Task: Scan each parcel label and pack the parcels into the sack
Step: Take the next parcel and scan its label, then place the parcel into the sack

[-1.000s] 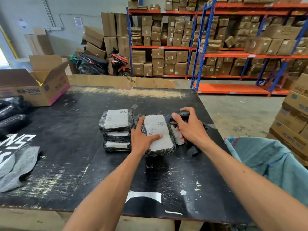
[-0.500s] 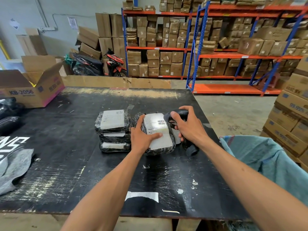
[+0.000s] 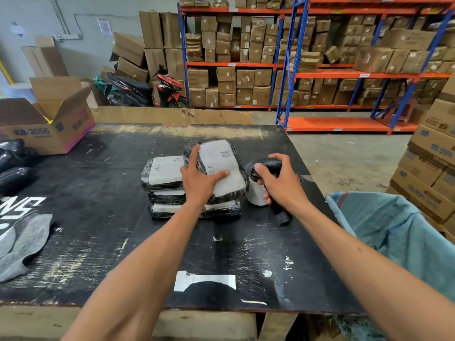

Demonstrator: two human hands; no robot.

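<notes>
My left hand (image 3: 199, 179) grips a black-wrapped parcel with a white label (image 3: 221, 166), tilted up above another parcel (image 3: 221, 209) lying on the black table (image 3: 103, 232). To its left stands a stack of three labelled parcels (image 3: 163, 185). My right hand (image 3: 280, 183) holds a dark handheld scanner (image 3: 264, 166) just right of the lifted parcel, its head turned toward the label. The teal woven sack (image 3: 394, 232) hangs open off the table's right edge.
An open cardboard box marked KB-2056 (image 3: 49, 129) sits at the table's far left, with black wrapped bundles (image 3: 12, 168) and grey fabric (image 3: 22, 244) nearer me. Stacked cartons (image 3: 428, 173) stand on the right. Shelving with boxes and a motorbike (image 3: 167, 89) fill the background.
My left hand has lifted and tilted the parcel up off the one beneath it. My right hand has pulled the scanner slightly right and raised it beside the label.
</notes>
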